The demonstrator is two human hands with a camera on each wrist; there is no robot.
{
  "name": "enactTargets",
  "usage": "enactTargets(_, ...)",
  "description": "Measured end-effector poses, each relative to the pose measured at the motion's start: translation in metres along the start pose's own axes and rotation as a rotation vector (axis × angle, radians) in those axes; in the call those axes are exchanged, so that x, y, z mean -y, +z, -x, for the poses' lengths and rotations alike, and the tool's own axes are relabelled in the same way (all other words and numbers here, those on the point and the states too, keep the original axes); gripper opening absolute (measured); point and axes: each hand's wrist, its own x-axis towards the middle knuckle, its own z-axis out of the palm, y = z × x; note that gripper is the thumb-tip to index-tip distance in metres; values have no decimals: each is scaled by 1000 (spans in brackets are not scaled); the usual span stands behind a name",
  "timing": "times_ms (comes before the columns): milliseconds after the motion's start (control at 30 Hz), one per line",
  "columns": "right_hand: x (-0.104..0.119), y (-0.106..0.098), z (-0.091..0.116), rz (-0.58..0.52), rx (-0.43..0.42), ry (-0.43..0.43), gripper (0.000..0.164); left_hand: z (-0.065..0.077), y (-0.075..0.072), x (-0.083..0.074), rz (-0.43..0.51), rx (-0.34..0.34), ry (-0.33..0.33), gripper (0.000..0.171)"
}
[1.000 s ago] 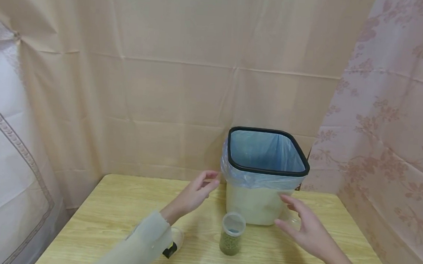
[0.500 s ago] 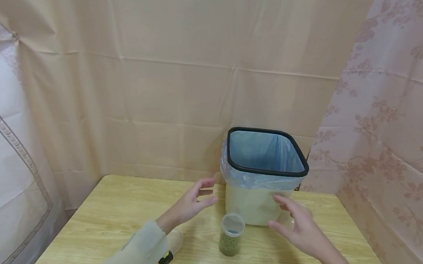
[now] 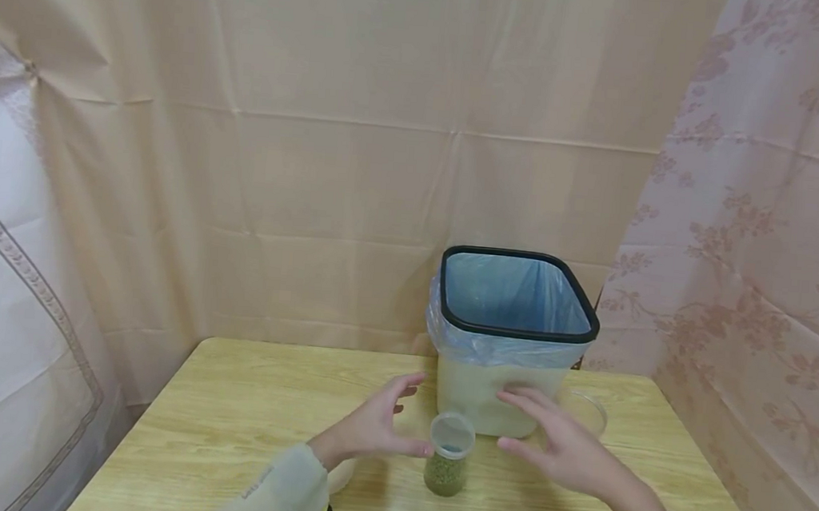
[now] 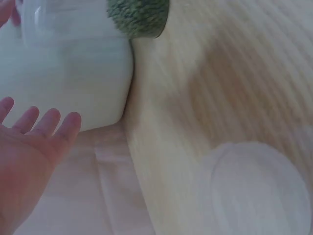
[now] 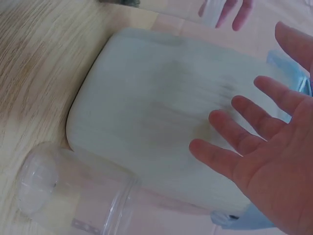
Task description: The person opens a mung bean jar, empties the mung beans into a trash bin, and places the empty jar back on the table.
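A clear plastic jar [image 3: 447,456], partly filled with green granules [image 4: 139,15], stands upright on the table in front of the bin. My left hand [image 3: 376,423] is at the jar's left, thumb tip close to its rim, fingers spread and loosely bent. On the other side my right hand [image 3: 562,446] faces it, fingers extended, with a gap between hand and jar. Neither palm holds anything. Behind my right hand stands a second clear jar [image 5: 73,191] with no visible contents, partly hidden in the head view. A pale round object [image 4: 259,191] lies beside my left forearm.
A cream waste bin [image 5: 146,112] with a blue liner bag [image 3: 514,296] under a black rim stands at the back right of the wooden table [image 3: 255,388]. A beige curtain [image 3: 345,162] hangs behind, and a flowered one [image 3: 762,275] at the right.
My left hand has moved down and right towards the granule jar. My right hand has moved left towards it, showing more of the second jar. The jar and bin stay put.
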Motion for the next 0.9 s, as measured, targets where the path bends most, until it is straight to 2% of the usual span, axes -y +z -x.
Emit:
enactTargets(133,1,2,-3,0,33,-33,63,0,10,5,3,17,13,102)
enactTargets(300,1,6,-7,11,67,-50,73,0,22,10,56,33,7,105)
enactTargets(533,0,10,-11,14,103,-54,75,1,37,17,114,57,-18,104)
enactTargets(733,2,11,-13,-20,141,-35,79,2,46,21,133,30,-33,99)
enactTargets(900,2,13,-13,-33,151,-23,82,1,53,26,141,-4,-11,96)
